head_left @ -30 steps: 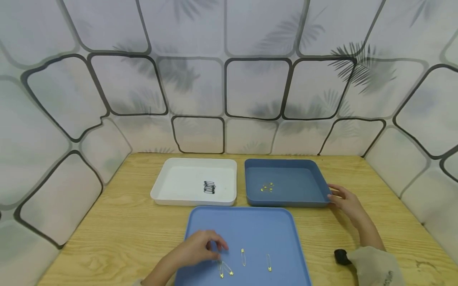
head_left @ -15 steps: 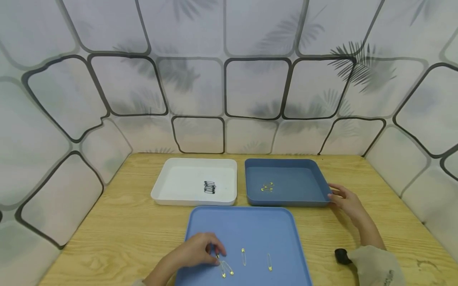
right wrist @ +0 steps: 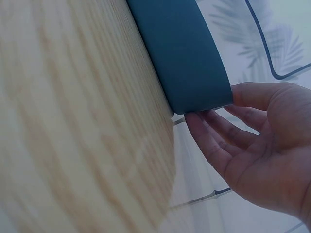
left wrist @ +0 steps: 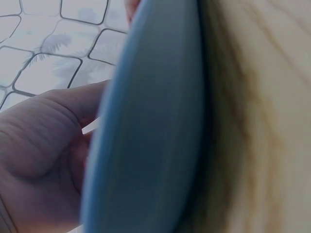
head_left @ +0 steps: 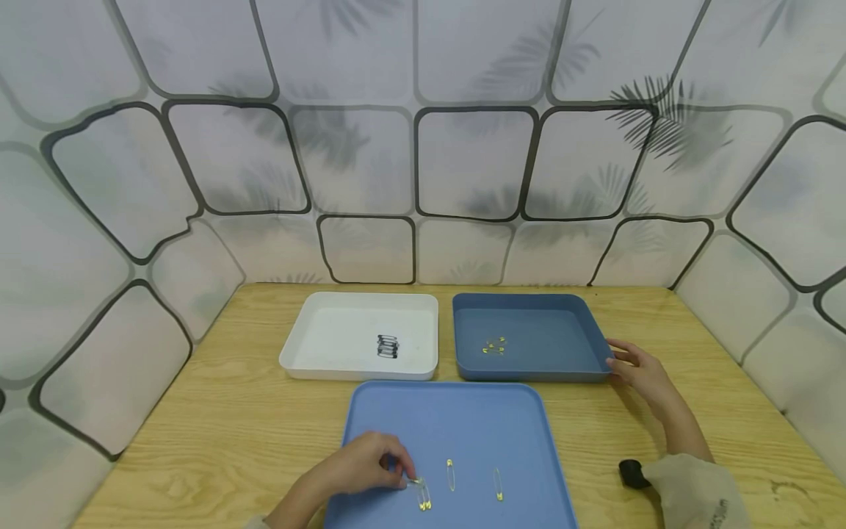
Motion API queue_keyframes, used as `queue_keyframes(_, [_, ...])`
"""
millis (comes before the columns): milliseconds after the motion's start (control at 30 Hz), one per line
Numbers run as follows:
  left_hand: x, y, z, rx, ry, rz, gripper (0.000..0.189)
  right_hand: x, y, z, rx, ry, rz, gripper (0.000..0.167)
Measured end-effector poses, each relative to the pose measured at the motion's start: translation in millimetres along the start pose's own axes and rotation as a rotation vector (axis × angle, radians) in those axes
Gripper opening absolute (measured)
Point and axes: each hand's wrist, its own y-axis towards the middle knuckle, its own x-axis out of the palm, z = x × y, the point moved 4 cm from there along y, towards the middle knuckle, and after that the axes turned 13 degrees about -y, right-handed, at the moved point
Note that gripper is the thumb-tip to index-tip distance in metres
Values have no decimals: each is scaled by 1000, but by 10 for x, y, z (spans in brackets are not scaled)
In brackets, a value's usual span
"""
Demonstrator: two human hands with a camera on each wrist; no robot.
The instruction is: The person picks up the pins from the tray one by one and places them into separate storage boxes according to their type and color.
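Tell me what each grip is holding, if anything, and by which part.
The right grip holds the dark blue tray at its near right corner. The left grip is at gold safety pins; whether it pinches one cannot be told.

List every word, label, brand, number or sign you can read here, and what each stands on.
Dark lettering on the right sleeve: too small and blurred to read.
No other text shows on the white tray, dark blue tray, light blue tray or patterned backdrop.
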Motion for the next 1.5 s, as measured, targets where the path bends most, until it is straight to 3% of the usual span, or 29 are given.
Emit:
queue_keyframes(400, [-39,5,74,77,-35,-32,9,-5,9,17,15,-18,-4,56])
queue_keyframes(833, [-152,58,231,87,20,-18,12,7,34,71,14,-16,-2,57])
queue_keyframes(1500, [-370,357,423,94,106,21,11,8,35,85,14,-34,-3,56])
